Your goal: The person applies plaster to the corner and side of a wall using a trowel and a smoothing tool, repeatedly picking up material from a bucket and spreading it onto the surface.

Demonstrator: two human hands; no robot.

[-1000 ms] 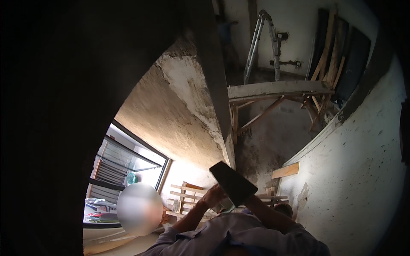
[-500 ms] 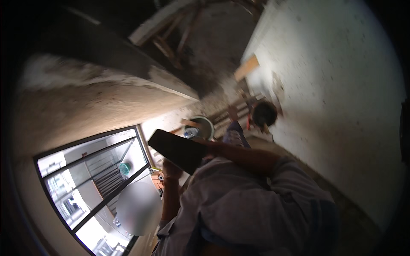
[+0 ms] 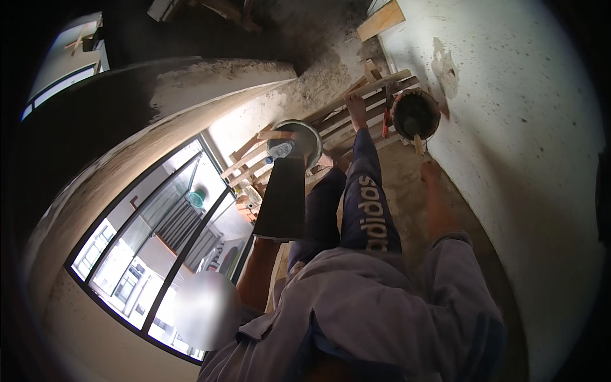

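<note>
My left hand (image 3: 266,244), mostly hidden, grips a dark, flat, tapered board or plastering tool (image 3: 280,200). My right hand (image 3: 429,172) is extended at the right with loosely bent fingers, apparently empty. It is just below a wooden handle (image 3: 418,144) sticking out of a dark, mortar-stained bucket (image 3: 410,111). A red-handled tool (image 3: 387,118) lies beside that bucket. Beyond the board, a second bucket (image 3: 311,134) has a plastic bottle (image 3: 281,149) and a short wood piece (image 3: 270,135) on it.
My feet (image 3: 354,102) are on or over slatted timber (image 3: 388,83). A speckled white wall (image 3: 522,146) rises at the right. A large framed window (image 3: 127,254) and plastered edge (image 3: 191,89) are at the left. A plank (image 3: 382,20) sits higher along the wall.
My view has swung down toward my legs and the buckets. The board has turned lengthwise in my left hand. My right hand has left the board and moved right toward the bucket handle.
</note>
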